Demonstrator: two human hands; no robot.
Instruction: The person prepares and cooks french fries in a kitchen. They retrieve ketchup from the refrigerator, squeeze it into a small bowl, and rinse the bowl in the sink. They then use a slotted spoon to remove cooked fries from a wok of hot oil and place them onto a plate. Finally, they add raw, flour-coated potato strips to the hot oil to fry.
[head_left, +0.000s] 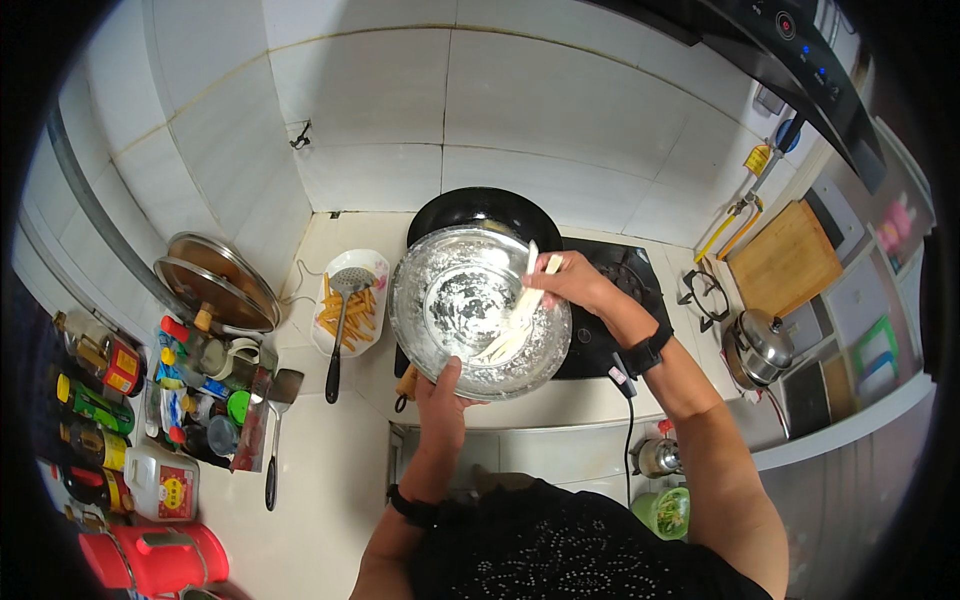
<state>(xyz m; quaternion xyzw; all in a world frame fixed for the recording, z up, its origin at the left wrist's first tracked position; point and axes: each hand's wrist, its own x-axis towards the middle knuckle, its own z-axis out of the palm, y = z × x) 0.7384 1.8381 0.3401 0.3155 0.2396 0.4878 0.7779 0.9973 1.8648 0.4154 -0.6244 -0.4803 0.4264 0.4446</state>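
My left hand (444, 405) grips the near rim of a wide metal basin (412, 300), thumb over the edge. White flour-like powder coats the basin's inside. In my right hand (566, 279) is a bunch of pale cut strips (532, 289), which look like raw potato. More pale strips (506, 345) lie in the basin just below it. Behind the basin, and partly covered by it, a black wok (484, 202) sits over the black gas hob (637, 300); most of its inside is hidden.
Left of the basin, a white plate (322, 341) bears golden fried strips (352, 319) and a skimmer (345, 300). A metal spatula (277, 420) lies nearer me. Bottles (97, 405) and pot lids (217, 281) crowd the left. At right stand a lidded steel pot (757, 349) and a cutting board (787, 259).
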